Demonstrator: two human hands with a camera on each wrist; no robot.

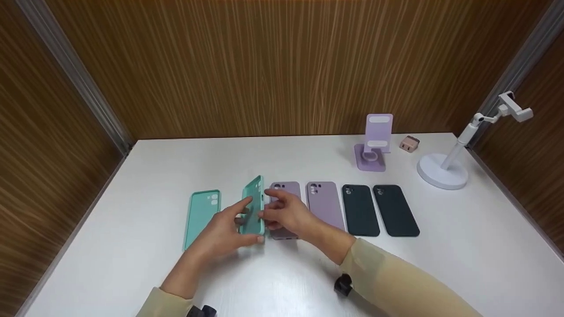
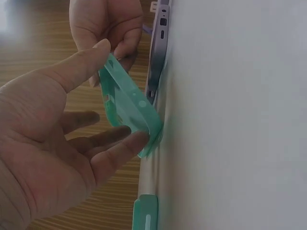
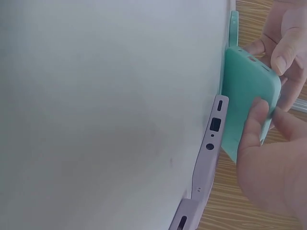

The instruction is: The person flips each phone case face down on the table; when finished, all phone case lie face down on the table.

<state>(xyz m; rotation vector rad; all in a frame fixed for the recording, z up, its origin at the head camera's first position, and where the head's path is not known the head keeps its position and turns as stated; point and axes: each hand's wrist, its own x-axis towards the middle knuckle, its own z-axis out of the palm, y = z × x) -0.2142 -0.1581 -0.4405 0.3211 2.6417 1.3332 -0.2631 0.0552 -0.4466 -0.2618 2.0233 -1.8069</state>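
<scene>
A mint-green phone case [image 1: 252,222] stands tipped up on a long edge between the two hands, its hollow inner side facing left. My left hand [image 1: 220,233] holds it, thumb at the near end and fingers along the inside, as the left wrist view shows. From the other side my right hand [image 1: 293,215] grips the case, its thumb pressed on the flat back [image 3: 244,91] in the right wrist view. A second mint-green case [image 1: 199,218] lies hollow side up to the left. Just right of the raised case is a purple phone case [image 1: 288,186], partly covered by my right hand.
Another purple case [image 1: 325,204] and two black cases [image 1: 361,213] [image 1: 396,213] continue the row rightward, backs up. Behind them stand a purple phone stand [image 1: 379,130], a small pink charger plug [image 1: 409,144] and a white phone holder [image 1: 442,172] with a round base. Wood-grain panels enclose the white table [image 1: 123,264].
</scene>
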